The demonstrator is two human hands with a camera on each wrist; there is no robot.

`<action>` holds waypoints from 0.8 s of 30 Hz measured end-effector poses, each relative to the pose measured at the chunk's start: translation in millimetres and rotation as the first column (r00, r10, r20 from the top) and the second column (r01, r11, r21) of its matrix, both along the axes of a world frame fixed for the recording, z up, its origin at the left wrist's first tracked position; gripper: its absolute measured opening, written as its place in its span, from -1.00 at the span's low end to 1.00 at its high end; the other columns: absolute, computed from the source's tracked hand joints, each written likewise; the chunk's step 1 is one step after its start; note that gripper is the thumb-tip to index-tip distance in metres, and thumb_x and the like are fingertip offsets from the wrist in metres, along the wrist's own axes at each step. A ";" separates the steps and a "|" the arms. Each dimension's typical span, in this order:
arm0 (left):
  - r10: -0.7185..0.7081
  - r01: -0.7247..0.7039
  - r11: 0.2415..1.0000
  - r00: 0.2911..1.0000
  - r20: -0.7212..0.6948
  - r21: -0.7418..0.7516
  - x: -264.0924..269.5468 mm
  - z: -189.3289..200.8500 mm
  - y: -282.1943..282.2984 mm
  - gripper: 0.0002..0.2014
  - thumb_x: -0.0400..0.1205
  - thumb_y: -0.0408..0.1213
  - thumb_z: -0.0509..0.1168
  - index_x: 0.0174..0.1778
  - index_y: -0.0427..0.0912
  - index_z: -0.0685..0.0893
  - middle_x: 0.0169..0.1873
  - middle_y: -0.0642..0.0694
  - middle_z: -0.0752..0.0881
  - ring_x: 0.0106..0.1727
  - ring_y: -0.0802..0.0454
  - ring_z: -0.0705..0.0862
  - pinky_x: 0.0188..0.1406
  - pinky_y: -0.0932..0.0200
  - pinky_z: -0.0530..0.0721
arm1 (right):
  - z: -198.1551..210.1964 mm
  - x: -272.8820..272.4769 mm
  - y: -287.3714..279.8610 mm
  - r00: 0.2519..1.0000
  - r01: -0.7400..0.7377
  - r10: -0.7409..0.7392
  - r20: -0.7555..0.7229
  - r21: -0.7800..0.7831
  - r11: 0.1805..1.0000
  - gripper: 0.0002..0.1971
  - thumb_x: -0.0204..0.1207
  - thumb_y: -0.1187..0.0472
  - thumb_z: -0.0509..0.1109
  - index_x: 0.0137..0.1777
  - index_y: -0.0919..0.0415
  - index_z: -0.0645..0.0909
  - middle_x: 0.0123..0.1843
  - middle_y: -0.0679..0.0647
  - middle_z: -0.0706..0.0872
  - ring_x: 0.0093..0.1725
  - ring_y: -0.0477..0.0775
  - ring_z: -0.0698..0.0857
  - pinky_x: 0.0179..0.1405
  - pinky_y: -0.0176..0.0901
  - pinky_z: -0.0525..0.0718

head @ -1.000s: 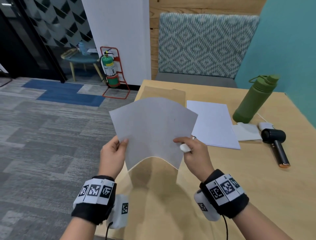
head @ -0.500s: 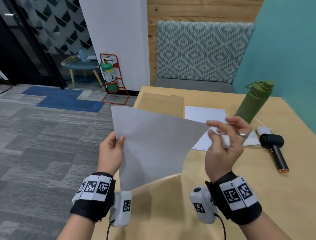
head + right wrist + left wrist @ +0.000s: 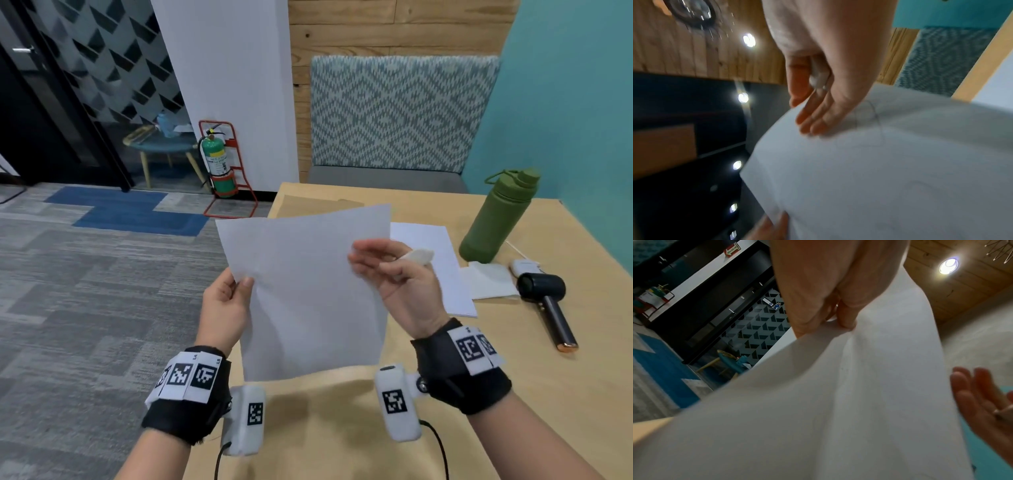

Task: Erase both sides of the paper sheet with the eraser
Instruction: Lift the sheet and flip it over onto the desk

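A white paper sheet (image 3: 308,294) hangs in the air above the table's near left corner. My left hand (image 3: 241,281) pinches its left edge between thumb and fingers; the left wrist view shows the same pinch (image 3: 838,321) on the sheet (image 3: 838,402). My right hand (image 3: 380,263) is turned palm up at the sheet's right edge, its straight fingers (image 3: 812,123) lying against the paper (image 3: 879,178). A white eraser (image 3: 418,256) is clamped by the thumb against that hand, also visible as the eraser (image 3: 818,80) in the right wrist view. Faint pencil lines show on the paper near the fingers.
On the wooden table (image 3: 342,431) lie a stack of white paper (image 3: 445,274), a brown envelope (image 3: 308,205), a green bottle (image 3: 496,216), a white napkin (image 3: 493,279) and a black handheld device (image 3: 544,305). A patterned chair (image 3: 400,116) stands behind the table. Carpeted floor lies left.
My right hand let go of the sheet's lower edge, swung out to the right, and has come back palm up against the right edge. The sheet went from bowed to hanging flatter.
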State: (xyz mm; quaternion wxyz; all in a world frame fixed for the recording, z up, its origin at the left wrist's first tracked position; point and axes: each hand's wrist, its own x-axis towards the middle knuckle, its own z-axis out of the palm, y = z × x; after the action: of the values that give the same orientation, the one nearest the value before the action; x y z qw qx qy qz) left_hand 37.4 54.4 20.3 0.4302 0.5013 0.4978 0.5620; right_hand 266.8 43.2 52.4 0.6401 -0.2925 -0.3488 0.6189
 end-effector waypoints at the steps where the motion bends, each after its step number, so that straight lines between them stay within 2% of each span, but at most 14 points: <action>1: 0.005 -0.005 1.000 1.000 -0.003 -0.004 0.0 -0.7 0.8 -0.72 0.69 -0.55 0.10 -0.05 -0.11 0.62 -0.38 0.27 0.78 -0.32 0.40 0.70 -0.26 0.47 0.66 | -5.5 -3.3 -0.4 0.992 -0.091 0.096 0.080 -0.061 0.994 -0.56 0.25 0.61 0.05 -0.29 0.30 0.76 -0.23 0.16 0.83 -0.19 0.12 0.80 -0.14 -0.18 0.78; 2: 0.011 -0.011 1.000 1.000 -0.009 -0.006 -0.7 -1.1 1.6 -0.73 0.70 -0.55 0.10 -0.02 -0.12 0.63 -0.36 0.26 0.78 -0.31 0.38 0.71 -0.25 0.45 0.67 | -11.6 -6.5 -2.4 0.959 -0.173 0.198 0.203 -0.131 0.976 -0.53 0.28 0.66 0.04 -0.32 0.28 0.76 -0.26 0.14 0.83 -0.22 0.09 0.81 -0.16 -0.19 0.77; 4: 0.022 -0.022 1.000 1.000 -0.023 -0.012 -3.3 -1.7 2.1 -0.71 0.70 -0.53 0.11 -0.01 -0.08 0.64 -0.34 0.25 0.79 -0.27 0.33 0.72 -0.21 0.42 0.69 | -20.7 -10.9 -8.6 0.799 -0.277 0.356 0.484 -0.230 0.933 -0.53 0.29 0.72 0.07 -0.33 0.27 0.72 -0.30 0.08 0.82 -0.28 0.00 0.79 -0.21 -0.28 0.75; 6: 0.036 -0.037 0.999 0.999 -0.029 -0.018 -6.5 -2.3 1.8 -0.67 0.70 -0.52 0.11 -0.05 0.00 0.66 -0.31 0.24 0.79 -0.20 0.21 0.72 -0.14 0.33 0.69 | -21.3 -9.9 -14.0 0.715 -0.299 0.363 0.597 -0.208 0.931 -0.59 0.25 0.72 0.13 -0.32 0.28 0.70 -0.32 0.06 0.81 -0.30 -0.07 0.78 -0.25 -0.36 0.72; 8: 0.054 -0.054 0.998 0.998 -0.023 -0.026 -9.0 -2.8 1.5 -0.66 0.70 -0.52 0.11 -0.06 0.02 0.67 -0.29 0.21 0.80 -0.14 0.10 0.71 -0.06 0.20 0.68 | -12.0 -5.6 -15.3 0.846 -0.202 0.233 0.480 -0.115 0.973 -0.61 0.15 0.66 0.15 -0.37 0.28 0.73 -0.36 0.08 0.82 -0.29 -0.03 0.79 -0.26 -0.35 0.71; 10: 0.062 -0.063 0.998 0.998 -0.020 -0.029 -10.0 -3.4 2.0 -0.66 0.70 -0.52 0.11 -0.07 0.01 0.67 -0.30 0.21 0.79 -0.17 0.14 0.72 -0.10 0.23 0.69 | -0.7 1.3 -8.8 0.979 -0.032 0.041 0.198 -0.045 0.998 -0.56 0.18 0.68 0.07 -0.40 0.32 0.76 -0.34 0.13 0.83 -0.24 0.05 0.81 -0.20 -0.28 0.75; 13: 0.057 -0.057 0.998 0.998 -0.013 -0.026 -7.3 -3.4 2.9 -0.67 0.70 -0.52 0.11 -0.09 -0.01 0.66 -0.34 0.23 0.79 -0.29 0.32 0.72 -0.26 0.42 0.69 | 5.9 7.2 4.3 0.993 0.020 -0.025 -0.119 -0.036 0.999 -0.47 0.25 0.68 -0.05 -0.28 0.33 0.76 -0.21 0.17 0.83 -0.14 0.10 0.80 -0.06 -0.18 0.78; 14: 0.054 -0.054 0.998 0.998 -0.010 -0.025 -5.8 -3.3 3.2 -0.68 0.70 -0.52 0.11 -0.09 -0.02 0.66 -0.34 0.23 0.79 -0.30 0.35 0.71 -0.28 0.44 0.68 | 5.4 4.5 5.1 0.996 -0.037 0.032 -0.088 -0.057 0.998 -0.50 0.25 0.66 -0.02 -0.23 0.32 0.76 -0.16 0.16 0.83 -0.10 0.10 0.80 -0.02 -0.18 0.76; 16: 0.050 -0.051 0.999 0.999 -0.011 -0.021 -3.3 -2.7 4.3 -0.69 0.70 -0.52 0.11 -0.09 -0.02 0.65 -0.35 0.25 0.79 -0.31 0.37 0.71 -0.28 0.46 0.67 | -5.2 -4.2 1.0 0.948 -0.199 0.234 0.215 -0.175 0.964 -0.54 0.29 0.66 0.03 -0.18 0.30 0.72 -0.13 0.13 0.82 -0.08 0.07 0.78 -0.05 -0.22 0.72; 18: 0.053 -0.053 0.998 0.999 -0.015 -0.021 -2.0 -2.6 5.4 -0.69 0.70 -0.51 0.12 -0.09 -0.02 0.66 -0.34 0.24 0.79 -0.30 0.36 0.71 -0.27 0.45 0.68 | -17.0 -11.8 -7.0 0.734 -0.277 0.405 0.545 -0.305 0.911 -0.58 0.34 0.67 0.08 -0.22 0.25 0.69 -0.13 0.13 0.79 -0.17 -0.02 0.78 -0.09 -0.26 0.67; 19: 0.057 -0.057 0.998 0.998 -0.011 -0.023 -1.6 -2.4 5.8 -0.69 0.70 -0.50 0.12 -0.09 -0.02 0.66 -0.33 0.21 0.79 -0.29 0.34 0.72 -0.25 0.43 0.68 | -20.8 -13.3 -9.6 0.675 -0.254 0.398 0.621 -0.312 0.916 -0.60 0.35 0.66 0.11 -0.24 0.25 0.69 -0.15 0.15 0.77 -0.24 -0.07 0.77 -0.11 -0.27 0.66; 20: 0.061 -0.061 0.998 0.998 -0.004 -0.026 -1.4 -2.0 6.0 -0.69 0.70 -0.49 0.12 -0.09 -0.01 0.67 -0.31 0.17 0.80 -0.27 0.30 0.72 -0.24 0.40 0.69 | -22.1 -13.2 -11.4 0.703 -0.192 0.331 0.630 -0.280 0.941 -0.63 0.34 0.67 0.14 -0.26 0.26 0.68 -0.19 0.17 0.75 -0.33 -0.10 0.75 -0.16 -0.27 0.67; 22: 0.075 -0.075 0.997 0.997 0.006 -0.026 -1.6 -1.2 6.3 -0.69 0.71 -0.49 0.12 -0.09 -0.01 0.67 -0.24 0.12 0.78 -0.24 0.23 0.72 -0.21 0.34 0.69 | -17.4 -10.5 -12.0 0.858 0.083 0.013 0.513 -0.163 0.983 -0.69 0.37 0.64 0.19 -0.30 0.27 0.65 -0.32 0.16 0.67 -0.50 -0.13 0.63 -0.37 -0.30 0.65; 24: 0.086 -0.086 0.996 0.996 0.004 -0.025 -1.9 -1.6 6.5 -0.68 0.71 -0.50 0.12 -0.10 0.00 0.67 -0.22 0.12 0.76 -0.25 0.25 0.71 -0.21 0.36 0.69 | -11.6 -2.9 -10.3 0.826 0.420 -0.363 0.430 -0.042 0.906 -0.71 0.49 0.52 0.21 -0.27 0.15 0.62 -0.36 0.02 0.58 -0.53 -0.23 0.50 -0.45 -0.38 0.52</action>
State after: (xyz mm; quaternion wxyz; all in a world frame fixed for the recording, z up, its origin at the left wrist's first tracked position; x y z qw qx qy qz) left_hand 35.5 60.9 18.7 0.4129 0.4726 0.5249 0.5750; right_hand 263.9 32.9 40.7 0.6440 -0.5244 -0.3655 0.4204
